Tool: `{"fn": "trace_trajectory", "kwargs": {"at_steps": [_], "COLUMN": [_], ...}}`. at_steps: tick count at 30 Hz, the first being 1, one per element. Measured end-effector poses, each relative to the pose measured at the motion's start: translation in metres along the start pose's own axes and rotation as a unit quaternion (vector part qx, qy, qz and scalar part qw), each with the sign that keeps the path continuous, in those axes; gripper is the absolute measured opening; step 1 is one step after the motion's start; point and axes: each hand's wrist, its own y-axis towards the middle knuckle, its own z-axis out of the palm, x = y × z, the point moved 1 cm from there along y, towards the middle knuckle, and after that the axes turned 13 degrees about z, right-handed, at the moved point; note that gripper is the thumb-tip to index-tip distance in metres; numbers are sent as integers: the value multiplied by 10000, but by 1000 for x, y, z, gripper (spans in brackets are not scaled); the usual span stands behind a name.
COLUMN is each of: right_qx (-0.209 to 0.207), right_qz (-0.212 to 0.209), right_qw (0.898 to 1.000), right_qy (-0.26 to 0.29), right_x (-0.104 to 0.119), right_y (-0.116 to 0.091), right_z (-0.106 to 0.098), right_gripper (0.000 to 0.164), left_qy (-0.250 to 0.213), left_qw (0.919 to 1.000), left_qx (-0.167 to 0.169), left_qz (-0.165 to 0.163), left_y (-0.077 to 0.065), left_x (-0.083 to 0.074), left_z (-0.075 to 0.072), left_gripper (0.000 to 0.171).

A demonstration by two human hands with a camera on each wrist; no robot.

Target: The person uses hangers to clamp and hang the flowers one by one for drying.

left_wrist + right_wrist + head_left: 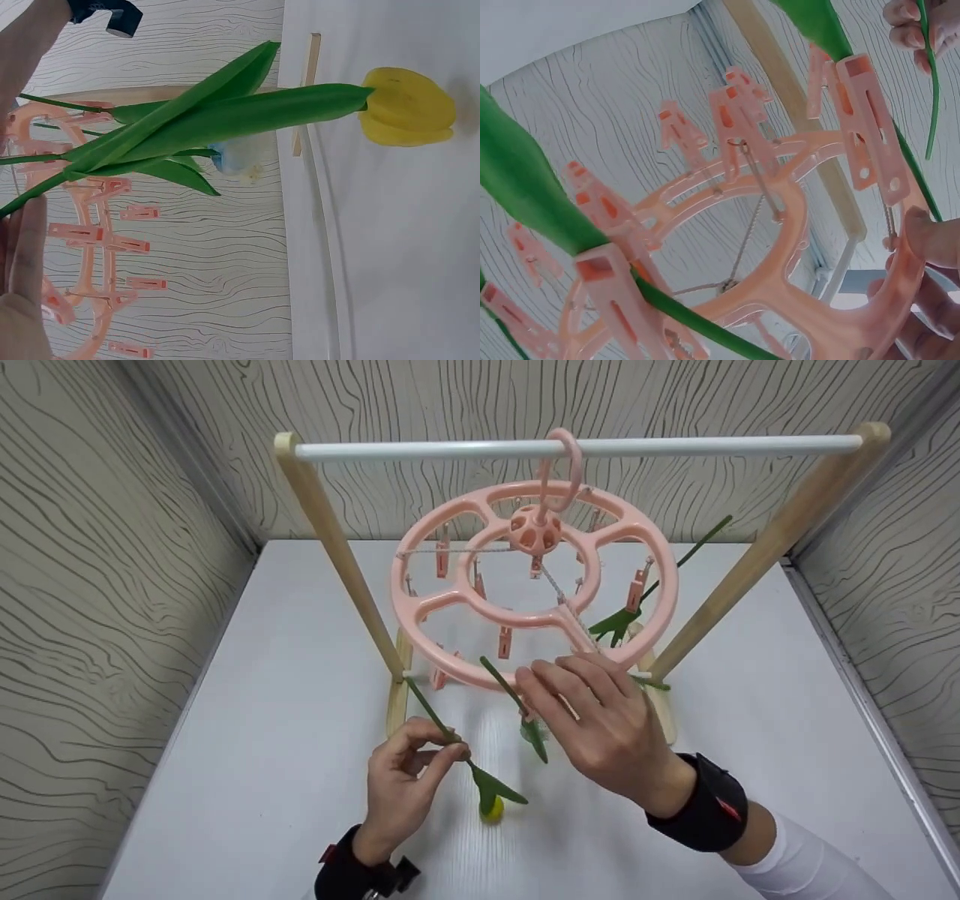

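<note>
My left hand (405,780) pinches the green stem of a tulip between thumb and fingers, below the hanger's front edge. The tulip hangs bloom down, its yellow bloom (409,109) over the white table. My right hand (600,727) grips the front rim of a pink round clip hanger (652,615), with thumb and fingers around it in the right wrist view. Beside that hand, a pink clothespin (870,120) holds another green stemmed flower (814,26). A second clothespin (622,300) holds a further leafy stem (532,172).
The hanger hooks over a white rod (420,450) between wooden posts (337,555). Several pink clothespins (505,642) dangle from the ring. Another green flower (619,622) hangs at its right. A pale blue and white bloom (238,157) shows behind the leaves. Patterned panels surround the white table (255,780).
</note>
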Motion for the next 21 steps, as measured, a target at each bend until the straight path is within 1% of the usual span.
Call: {"fn": "trace_trajectory", "kwargs": {"at_steps": [5,11,16,21], "right_qx": [-40,-58,111,242], "right_qz": [275,556,713,858], "right_qw": [9992,9959,9922,9884], "right_qy": [285,704,1012,1229], "right_x": [-8,-17,-26,-36], "right_y": [-4,-5,-5,-5], "right_z": [-6,-12,-16,-20], "right_gripper": [18,19,18,21], "left_qy": [42,7,32,23], "left_qw": [10000,9999,9998,9999], "left_qx": [-30,-64,-83,-88], "left_qz": [-72,-85,-159,-124], "left_y": [1,1,2,2], "left_x": [-1,-1,-2,-3], "left_z": [-2,-2,-2,-3], "left_gripper": [21,21,20,20]}}
